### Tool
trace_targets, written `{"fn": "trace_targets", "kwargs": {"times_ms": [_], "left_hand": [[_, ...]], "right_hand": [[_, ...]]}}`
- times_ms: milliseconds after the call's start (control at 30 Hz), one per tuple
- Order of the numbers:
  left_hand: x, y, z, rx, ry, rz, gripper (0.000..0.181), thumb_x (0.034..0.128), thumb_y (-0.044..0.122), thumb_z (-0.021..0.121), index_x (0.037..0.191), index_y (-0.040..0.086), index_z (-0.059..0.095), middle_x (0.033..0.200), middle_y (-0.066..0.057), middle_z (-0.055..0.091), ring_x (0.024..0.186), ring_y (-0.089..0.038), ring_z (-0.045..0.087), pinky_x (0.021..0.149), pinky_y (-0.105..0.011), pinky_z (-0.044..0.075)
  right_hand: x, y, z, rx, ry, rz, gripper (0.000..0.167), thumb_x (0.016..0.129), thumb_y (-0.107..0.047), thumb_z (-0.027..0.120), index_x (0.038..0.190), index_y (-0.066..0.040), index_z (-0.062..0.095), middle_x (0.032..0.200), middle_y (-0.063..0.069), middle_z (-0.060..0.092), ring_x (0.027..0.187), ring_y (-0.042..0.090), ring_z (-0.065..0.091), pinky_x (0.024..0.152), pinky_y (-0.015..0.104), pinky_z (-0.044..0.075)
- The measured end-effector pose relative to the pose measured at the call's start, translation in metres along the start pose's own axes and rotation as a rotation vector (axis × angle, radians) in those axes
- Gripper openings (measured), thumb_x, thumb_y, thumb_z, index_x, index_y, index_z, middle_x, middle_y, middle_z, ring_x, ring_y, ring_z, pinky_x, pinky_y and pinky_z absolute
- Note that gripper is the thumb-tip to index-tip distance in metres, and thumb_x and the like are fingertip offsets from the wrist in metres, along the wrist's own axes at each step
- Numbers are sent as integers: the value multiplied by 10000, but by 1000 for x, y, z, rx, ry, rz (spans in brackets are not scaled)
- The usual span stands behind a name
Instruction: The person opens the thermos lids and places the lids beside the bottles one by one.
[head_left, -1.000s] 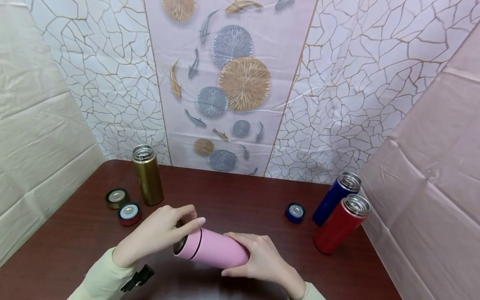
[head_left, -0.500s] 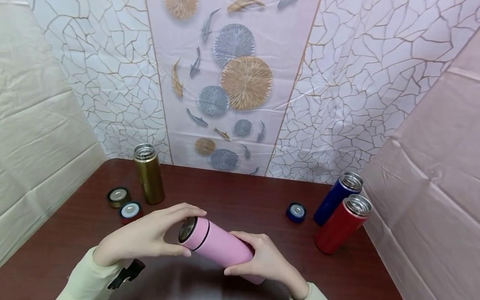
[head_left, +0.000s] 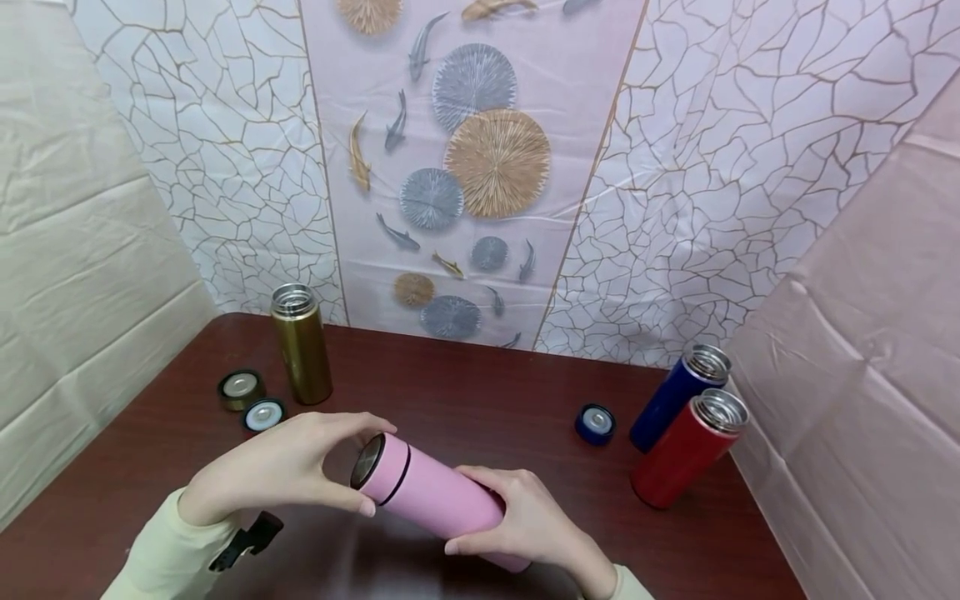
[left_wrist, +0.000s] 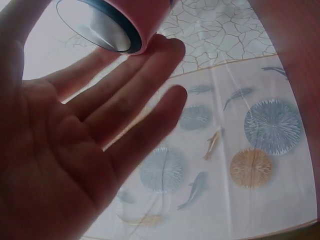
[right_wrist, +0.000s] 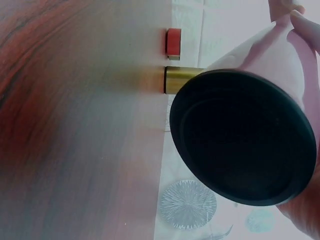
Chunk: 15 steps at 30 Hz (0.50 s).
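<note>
My right hand grips a pink thermos bottle around its lower body, held tilted above the table. The bottle's capped end points left, and a dark line separates the pink lid from the body. Around that end is my left hand, thumb on the near side and fingers on the far side. In the left wrist view, the fingers are nearly straight, with some fingertips at the lid's edge; whether the thumb touches is unclear. The bottle's black base fills much of the right wrist view.
An uncapped gold bottle stands at the back left, near a gold lid and a red-rimmed lid. To the right are uncapped blue and red bottles, with a blue lid beside them. Patterned cloth hangs behind.
My left hand has turned and spread from over the lid to either side of it. The bottle has tilted, lid end up, base lower right. My right hand keeps its grip.
</note>
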<state>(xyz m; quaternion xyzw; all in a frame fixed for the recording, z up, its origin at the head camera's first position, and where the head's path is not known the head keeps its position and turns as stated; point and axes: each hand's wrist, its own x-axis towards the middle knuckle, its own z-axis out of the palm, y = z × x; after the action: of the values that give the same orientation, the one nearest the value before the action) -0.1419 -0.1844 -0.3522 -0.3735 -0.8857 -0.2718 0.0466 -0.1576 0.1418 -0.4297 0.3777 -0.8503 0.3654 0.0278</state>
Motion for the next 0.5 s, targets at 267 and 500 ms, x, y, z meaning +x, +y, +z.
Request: {"fn": "trace_targets", "kwargs": {"times_ms": [267, 500], "left_hand": [[2, -2, 2, 16, -23, -121, 443, 819, 638, 730, 1067, 282, 648, 838, 248, 623, 745, 17, 597, 690, -253, 503], [5, -2, 4, 3, -7, -89, 573, 856, 630, 693, 1304, 285, 593, 1115, 207, 638, 995, 6, 613, 862, -313, 526]], "right_hand": [[-1, 0, 2, -83, 27, -80, 671, 713, -617, 840, 1269, -279, 678, 1142, -129, 705, 906, 2, 649, 747, 218, 524], [-2, -1, -2, -62, 57, -30, 672, 697, -599, 860, 1263, -282, 687, 1133, -123, 712, 880, 11, 651, 726, 227, 527]]}}
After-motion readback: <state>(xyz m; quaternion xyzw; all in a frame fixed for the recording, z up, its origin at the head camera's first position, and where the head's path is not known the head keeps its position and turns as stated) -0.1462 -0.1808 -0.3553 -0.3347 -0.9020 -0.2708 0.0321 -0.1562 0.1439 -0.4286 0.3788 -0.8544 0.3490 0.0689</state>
